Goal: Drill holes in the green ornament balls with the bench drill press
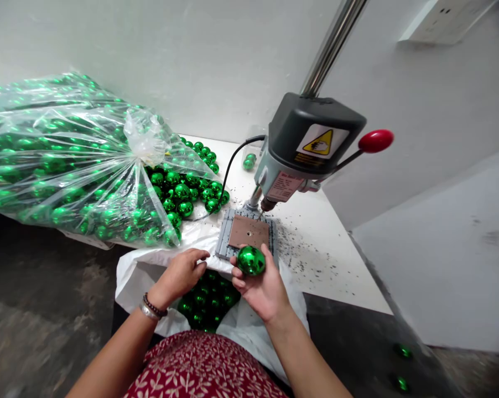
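A: Right hand, go.
B: Fingers closed around a glossy green ball, thumb on its right side. Palm up-ish.
A: Where's that ball, exactly?
B: Centre of view, at the near edge of the drill press base plate. In view it overlaps that edge; can't tell if they touch.
A: Left hand?
B: Just left of the ball, apart from it. Fingers loosely bent and parted, thumb off the index finger. Bracelets on that wrist.
A: Under the hands?
B: White sack, mouth open, green balls inside, at the edge of the white surface.
A: Drill press details, quick.
B: Red knob on the lever, yellow warning label, chuck above a brown pad with a small hole. Dark shavings scattered right of the base.
A: Left side?
B: Big clear plastic bag, gathered at a knot, full of green balls. Loose balls piled beside it, near the black cable.
A: Anything else?
B: Power strip upper right, on the wall.
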`<state>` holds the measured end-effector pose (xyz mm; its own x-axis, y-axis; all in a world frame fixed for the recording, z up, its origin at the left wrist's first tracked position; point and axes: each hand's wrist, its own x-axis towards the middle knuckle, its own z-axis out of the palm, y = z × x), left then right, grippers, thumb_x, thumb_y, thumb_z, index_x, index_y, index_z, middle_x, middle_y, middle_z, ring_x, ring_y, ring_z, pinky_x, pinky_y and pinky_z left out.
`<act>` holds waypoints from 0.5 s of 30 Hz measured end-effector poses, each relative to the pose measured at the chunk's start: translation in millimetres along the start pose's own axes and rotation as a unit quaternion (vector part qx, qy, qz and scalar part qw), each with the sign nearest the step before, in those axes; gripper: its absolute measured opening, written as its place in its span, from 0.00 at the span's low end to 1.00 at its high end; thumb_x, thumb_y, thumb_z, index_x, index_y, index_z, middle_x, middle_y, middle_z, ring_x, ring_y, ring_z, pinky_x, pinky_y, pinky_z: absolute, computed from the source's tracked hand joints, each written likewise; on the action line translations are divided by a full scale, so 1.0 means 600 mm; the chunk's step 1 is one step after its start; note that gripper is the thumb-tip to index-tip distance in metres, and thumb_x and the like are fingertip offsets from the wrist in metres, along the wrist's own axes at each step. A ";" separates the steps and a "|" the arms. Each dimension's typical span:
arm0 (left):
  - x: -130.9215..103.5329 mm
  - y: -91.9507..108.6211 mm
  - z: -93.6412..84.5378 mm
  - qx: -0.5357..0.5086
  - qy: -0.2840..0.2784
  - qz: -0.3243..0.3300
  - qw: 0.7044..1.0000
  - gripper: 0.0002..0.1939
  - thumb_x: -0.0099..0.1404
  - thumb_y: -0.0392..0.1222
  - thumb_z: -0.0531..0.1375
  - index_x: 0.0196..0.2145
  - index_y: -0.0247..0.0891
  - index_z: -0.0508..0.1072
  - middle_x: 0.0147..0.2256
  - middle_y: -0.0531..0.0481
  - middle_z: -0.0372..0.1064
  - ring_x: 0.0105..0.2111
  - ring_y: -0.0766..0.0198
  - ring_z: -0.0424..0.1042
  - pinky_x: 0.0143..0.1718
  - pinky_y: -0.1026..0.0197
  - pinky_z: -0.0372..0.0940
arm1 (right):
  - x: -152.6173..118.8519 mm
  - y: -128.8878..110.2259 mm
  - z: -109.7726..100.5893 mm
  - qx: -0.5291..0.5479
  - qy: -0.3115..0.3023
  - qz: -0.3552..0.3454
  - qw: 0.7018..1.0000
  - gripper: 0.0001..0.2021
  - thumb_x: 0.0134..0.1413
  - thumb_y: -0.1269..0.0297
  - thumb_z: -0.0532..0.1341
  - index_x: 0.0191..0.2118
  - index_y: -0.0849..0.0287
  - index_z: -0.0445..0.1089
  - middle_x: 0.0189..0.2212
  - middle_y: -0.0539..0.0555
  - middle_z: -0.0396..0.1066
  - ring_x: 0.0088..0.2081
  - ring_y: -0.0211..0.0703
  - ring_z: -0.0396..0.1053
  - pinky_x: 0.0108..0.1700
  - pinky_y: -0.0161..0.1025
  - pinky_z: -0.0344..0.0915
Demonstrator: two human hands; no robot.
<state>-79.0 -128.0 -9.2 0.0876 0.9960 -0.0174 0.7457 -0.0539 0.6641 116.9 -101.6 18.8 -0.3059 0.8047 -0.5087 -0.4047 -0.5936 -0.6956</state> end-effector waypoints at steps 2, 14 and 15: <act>0.000 0.002 -0.004 0.001 0.005 0.000 1.000 0.17 0.64 0.36 0.54 0.47 0.36 0.77 0.43 0.43 0.78 0.43 0.56 0.76 0.48 0.55 0.69 | 0.001 0.013 -0.007 -0.040 0.014 -0.023 0.999 0.28 0.51 0.36 0.54 0.47 0.54 0.63 0.30 0.53 0.72 0.26 0.37 0.64 0.25 0.33 0.56; 0.216 0.016 -0.145 0.125 0.214 -0.059 0.967 0.22 0.67 0.36 0.53 0.58 0.31 0.69 0.59 0.37 0.67 0.61 0.50 0.64 0.64 0.50 0.57 | 0.014 0.076 -0.071 -0.479 -0.054 -0.120 0.868 0.34 0.50 0.34 0.55 0.53 0.53 0.73 0.56 0.58 0.70 0.56 0.52 0.68 0.61 0.49 0.63; 0.242 0.008 -0.164 0.143 0.224 -0.102 0.959 0.22 0.68 0.37 0.52 0.57 0.29 0.69 0.58 0.34 0.67 0.61 0.49 0.64 0.63 0.49 0.57 | 0.013 0.075 -0.075 -0.487 -0.057 -0.121 0.863 0.32 0.51 0.34 0.54 0.51 0.54 0.74 0.53 0.58 0.72 0.54 0.51 0.70 0.60 0.48 0.65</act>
<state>-127.7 23.0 65.1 -0.3236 0.9151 0.2406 0.8738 0.1914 0.4470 135.2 -121.4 -39.3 -0.4199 0.8655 -0.2733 0.4312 -0.0747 -0.8992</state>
